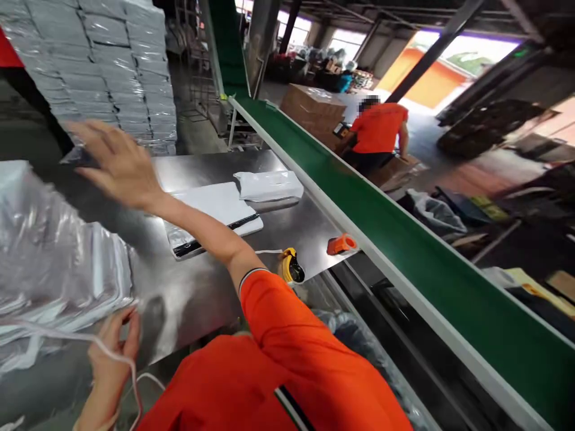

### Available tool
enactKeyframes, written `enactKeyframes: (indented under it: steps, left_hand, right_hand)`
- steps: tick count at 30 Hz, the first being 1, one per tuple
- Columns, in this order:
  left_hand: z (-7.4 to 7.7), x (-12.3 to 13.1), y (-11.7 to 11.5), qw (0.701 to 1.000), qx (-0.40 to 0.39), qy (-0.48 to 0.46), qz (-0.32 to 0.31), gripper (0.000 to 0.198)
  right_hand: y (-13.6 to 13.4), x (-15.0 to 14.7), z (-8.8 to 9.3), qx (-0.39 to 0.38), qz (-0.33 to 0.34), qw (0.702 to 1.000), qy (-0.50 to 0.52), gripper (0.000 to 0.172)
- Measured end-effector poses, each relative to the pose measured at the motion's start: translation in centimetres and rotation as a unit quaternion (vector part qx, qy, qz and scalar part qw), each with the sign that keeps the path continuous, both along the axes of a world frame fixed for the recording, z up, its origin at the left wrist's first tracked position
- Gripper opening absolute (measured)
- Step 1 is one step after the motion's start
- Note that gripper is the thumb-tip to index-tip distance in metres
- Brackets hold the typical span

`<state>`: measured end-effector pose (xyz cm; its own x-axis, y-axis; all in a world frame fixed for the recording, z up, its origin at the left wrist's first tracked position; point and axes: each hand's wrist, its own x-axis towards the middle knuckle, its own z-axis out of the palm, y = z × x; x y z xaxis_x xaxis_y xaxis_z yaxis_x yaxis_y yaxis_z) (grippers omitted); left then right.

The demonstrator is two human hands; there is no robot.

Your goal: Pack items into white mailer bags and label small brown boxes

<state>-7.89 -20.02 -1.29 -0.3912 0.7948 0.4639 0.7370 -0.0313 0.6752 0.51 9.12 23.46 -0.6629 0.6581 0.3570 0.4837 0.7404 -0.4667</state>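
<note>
My right hand reaches far to the left over the steel table, fingers stretched out and blurred, above the top edge of a pile of silvery plastic bags. It holds nothing that I can see. My left hand is low at the table's front edge, fingers pinched on a white cord that runs off to the left under the pile. A flat stack of white mailer bags with a black strip lies mid-table, and a filled white packet lies behind it.
A yellow hand tool and an orange one lie near the table's right edge. A green conveyor belt runs diagonally along the right. Wrapped grey packages are stacked behind. A person in an orange shirt works by cardboard boxes.
</note>
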Motion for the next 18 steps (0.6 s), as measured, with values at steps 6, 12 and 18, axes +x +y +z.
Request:
enactKeyframes:
  steps: [6, 12, 18]
  left_hand:
    - [-1.0, 6.8, 7.7, 0.995, -0.033, -0.055, -0.07, 0.017]
    - [-4.1, 13.0, 10.9, 0.991, -0.076, -0.103, -0.044, 0.023]
    - [-5.6, 16.1, 12.1, 0.99, -0.106, -0.097, 0.004, 0.028]
  right_hand:
    - [16.8, 18.5, -14.6, -0.047, -0.291, 0.945, -0.142, 0.081]
    - [29.2, 28.3, -26.7, -0.084, -0.374, 0.905, -0.185, 0.082]
    - [35.7, 32.2, -35.3, -0.101, -0.283, 0.925, -0.232, 0.081]
